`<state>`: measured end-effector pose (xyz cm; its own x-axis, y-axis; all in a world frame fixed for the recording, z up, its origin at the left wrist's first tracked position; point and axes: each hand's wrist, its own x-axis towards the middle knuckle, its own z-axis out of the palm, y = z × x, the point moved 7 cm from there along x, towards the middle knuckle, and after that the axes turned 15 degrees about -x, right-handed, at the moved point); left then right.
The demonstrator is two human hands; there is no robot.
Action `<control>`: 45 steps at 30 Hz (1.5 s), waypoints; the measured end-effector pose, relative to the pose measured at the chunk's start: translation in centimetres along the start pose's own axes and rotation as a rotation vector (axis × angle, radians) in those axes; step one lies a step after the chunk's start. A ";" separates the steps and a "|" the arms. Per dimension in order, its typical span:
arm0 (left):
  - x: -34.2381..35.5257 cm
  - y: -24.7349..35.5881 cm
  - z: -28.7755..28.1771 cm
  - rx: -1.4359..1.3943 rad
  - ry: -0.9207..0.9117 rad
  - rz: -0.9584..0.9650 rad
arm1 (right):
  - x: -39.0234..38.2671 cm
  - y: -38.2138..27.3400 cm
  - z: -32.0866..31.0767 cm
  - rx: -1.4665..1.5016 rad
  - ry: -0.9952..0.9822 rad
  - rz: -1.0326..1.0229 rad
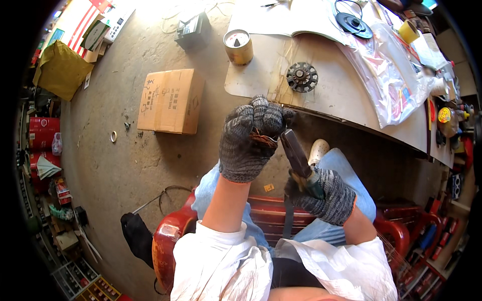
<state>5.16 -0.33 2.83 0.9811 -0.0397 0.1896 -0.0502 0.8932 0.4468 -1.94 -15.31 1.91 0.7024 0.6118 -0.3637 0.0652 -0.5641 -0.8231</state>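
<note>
In a grey knit glove, my left hand is closed around a small bundle of what looks like copper wire; the rest of it is hidden by my fingers. My gloved right hand grips the green handle of a dark metal hand tool, whose head points up beside the bundle; whether they touch I cannot tell. Just beyond my hands, a worktable holds a slotted metal disc and a gold-coloured can.
A cardboard box sits on the concrete floor at left, with a dark case farther back. Papers and plastic sheeting lie on the table. I sit on a red wooden seat; crowded shelves line the sides.
</note>
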 end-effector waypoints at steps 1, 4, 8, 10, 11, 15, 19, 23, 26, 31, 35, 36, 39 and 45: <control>0.0 -0.1 -0.2 -0.030 0.022 -0.003 | 0.1 0.1 0.0 0.040 -0.007 0.019; -0.1 -1.3 -0.7 -0.504 0.062 -0.056 | 0.3 -0.3 -0.4 0.101 0.057 -0.065; -0.1 -1.4 -1.2 -0.427 0.040 -0.054 | 0.3 -0.1 -0.2 0.311 0.062 0.023; 0.0 -1.3 -1.1 -0.408 0.008 -0.054 | 0.4 -0.2 -0.2 0.259 0.033 0.007; 0.1 -1.3 -1.0 -0.399 -0.009 -0.056 | 0.4 -0.3 -0.1 0.254 0.014 0.010; 0.0 -1.2 -0.7 -0.369 0.016 -0.058 | 0.2 -0.4 -0.1 0.230 0.002 -0.002; 0.0 -1.2 -1.1 -0.408 0.034 -0.051 | 0.4 -0.6 -0.5 0.085 0.023 -0.049; 0.0 -1.3 -0.7 -0.477 0.029 -0.032 | 0.3 0.0 -0.1 0.155 0.003 -0.004; -0.1 -1.3 -0.8 -0.477 0.054 -0.041 | 0.4 0.0 0.0 0.207 -0.020 0.019; 0.2 -1.1 -0.3 -0.501 -0.031 -0.026 | 0.2 -0.2 0.0 0.201 0.006 -0.008; 0.1 -1.1 -0.2 -0.429 0.009 -0.022 | 0.2 -0.3 -0.2 0.146 0.019 -0.008; 0.0 -1.2 -0.4 -0.410 0.039 -0.027 | 0.2 -0.2 -0.3 0.116 0.008 -0.005; -0.4 -1.1 -0.8 -0.488 0.047 -0.033 | 0.3 -0.6 -0.2 0.069 -0.022 0.002; -0.2 -1.4 -0.6 -0.510 0.038 -0.036 | 0.2 0.1 0.0 0.172 0.013 -0.002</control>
<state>5.16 -1.26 1.67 0.9871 -0.0663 0.1457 0.0718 0.9969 -0.0324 -1.84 -15.20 1.78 0.7113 0.6051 -0.3576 -0.0554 -0.4590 -0.8867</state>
